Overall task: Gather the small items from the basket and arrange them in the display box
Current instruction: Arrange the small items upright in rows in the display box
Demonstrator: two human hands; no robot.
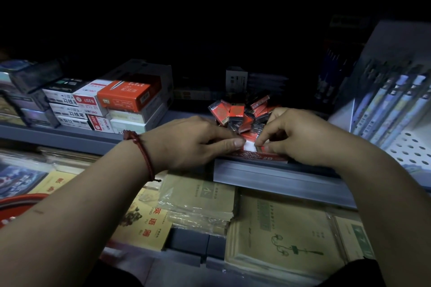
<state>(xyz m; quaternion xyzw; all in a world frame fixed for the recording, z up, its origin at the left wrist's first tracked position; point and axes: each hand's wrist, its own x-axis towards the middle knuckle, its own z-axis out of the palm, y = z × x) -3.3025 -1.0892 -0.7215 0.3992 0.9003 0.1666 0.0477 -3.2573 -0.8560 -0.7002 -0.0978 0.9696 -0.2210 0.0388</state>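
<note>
A low red display box [268, 158] marked "2B" sits at the front edge of a grey shelf. Several small red-and-black wrapped erasers [235, 113] lie heaped in it. My left hand [193, 140], with a red cord bracelet at the wrist, and my right hand [300, 135] meet over the box's front. Together their fingertips pinch one small eraser [249, 145] with a white face, right at the box's front wall. A red basket [18, 202] shows at the lower left, partly behind my left forearm.
Stacked red and white stationery boxes [112, 100] stand on the shelf to the left. Packs of pens [387, 109] lean against a perforated panel at the right. Exercise books [279, 235] in plastic wrap lie on the lower shelf below. The back of the shelf is dark.
</note>
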